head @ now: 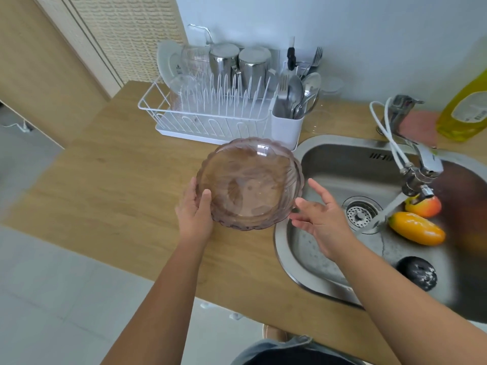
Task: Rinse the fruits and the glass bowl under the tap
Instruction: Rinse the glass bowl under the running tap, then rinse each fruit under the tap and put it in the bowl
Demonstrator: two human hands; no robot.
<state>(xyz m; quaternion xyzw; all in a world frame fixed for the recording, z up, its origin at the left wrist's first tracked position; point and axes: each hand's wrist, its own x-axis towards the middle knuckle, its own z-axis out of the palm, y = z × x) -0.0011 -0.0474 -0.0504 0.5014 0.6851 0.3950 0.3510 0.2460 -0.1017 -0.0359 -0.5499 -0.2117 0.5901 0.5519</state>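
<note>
A pinkish scalloped glass bowl [250, 183] is held over the wooden counter just left of the sink, with nothing in it. My left hand [195, 209] grips its near-left rim, thumb inside. My right hand [319, 217] hovers with fingers spread by the bowl's right rim, over the sink edge. Water runs from the tap [419, 177] into the steel sink [329, 164]. In the basin lie a red-yellow mango [425, 206] under the spout, a yellow-orange fruit [416, 227] in front of it, and a dark round fruit [417, 272] nearer me.
A white dish rack [210, 117] with cups, plates and a cutlery holder [287, 122] stands behind the bowl. A yellow dish-soap bottle [466, 111] and a pink cloth [419, 127] sit behind the tap. The counter's front edge runs below my arms.
</note>
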